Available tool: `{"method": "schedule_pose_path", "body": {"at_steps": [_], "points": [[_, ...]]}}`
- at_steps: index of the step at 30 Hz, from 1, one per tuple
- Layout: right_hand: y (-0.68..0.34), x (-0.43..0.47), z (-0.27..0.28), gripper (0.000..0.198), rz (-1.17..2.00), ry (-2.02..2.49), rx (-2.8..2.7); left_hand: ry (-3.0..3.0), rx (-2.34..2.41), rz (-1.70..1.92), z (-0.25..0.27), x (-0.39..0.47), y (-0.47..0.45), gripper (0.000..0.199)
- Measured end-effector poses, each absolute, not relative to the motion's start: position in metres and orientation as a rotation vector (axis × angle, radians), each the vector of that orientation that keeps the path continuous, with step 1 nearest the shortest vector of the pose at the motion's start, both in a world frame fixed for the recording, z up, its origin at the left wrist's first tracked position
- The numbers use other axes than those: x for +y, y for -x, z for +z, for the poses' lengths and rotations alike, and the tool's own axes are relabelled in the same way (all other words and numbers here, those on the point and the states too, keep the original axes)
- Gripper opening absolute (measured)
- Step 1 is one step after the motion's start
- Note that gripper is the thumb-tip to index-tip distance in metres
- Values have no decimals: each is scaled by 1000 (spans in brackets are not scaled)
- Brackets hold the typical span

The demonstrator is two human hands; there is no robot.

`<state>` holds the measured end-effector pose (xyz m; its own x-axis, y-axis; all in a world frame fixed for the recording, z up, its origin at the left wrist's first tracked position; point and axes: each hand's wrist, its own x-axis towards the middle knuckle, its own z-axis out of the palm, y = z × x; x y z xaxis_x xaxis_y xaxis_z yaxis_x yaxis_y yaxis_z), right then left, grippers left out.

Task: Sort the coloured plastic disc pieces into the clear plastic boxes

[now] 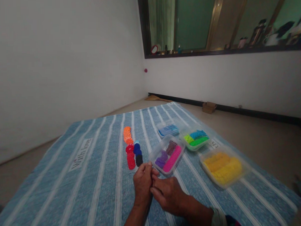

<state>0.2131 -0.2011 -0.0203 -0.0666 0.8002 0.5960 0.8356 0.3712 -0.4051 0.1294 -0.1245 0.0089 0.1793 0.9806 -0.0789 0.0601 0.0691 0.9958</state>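
Note:
My left hand (142,184) and my right hand (169,193) are pressed together low in the middle of the head view, fingers curled over the blue striped cloth (93,181). What lies between the fingers is hidden. Just beyond them stands a clear tray (181,150) with purple and pink pieces. To its left, rows of orange pieces (127,135), red pieces (130,157) and dark blue pieces (138,153) lie on the cloth.
Three more clear trays sit to the right: one with blue pieces (168,129), one with green and teal pieces (196,138), one with yellow pieces (222,167). A small cardboard box (209,107) rests on the floor by the far wall.

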Motion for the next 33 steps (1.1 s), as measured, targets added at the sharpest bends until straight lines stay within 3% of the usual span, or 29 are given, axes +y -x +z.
{"method": "schedule_pose_path", "body": {"at_steps": [10,33], "points": [[-214,-203,-18,28,-24,1454,-1862,-1272,1164,983,12,-126,-130,38],[-214,-199,-14,17,7,1543,-1902,-1203,1108,816,21,-118,-136,33]]}}
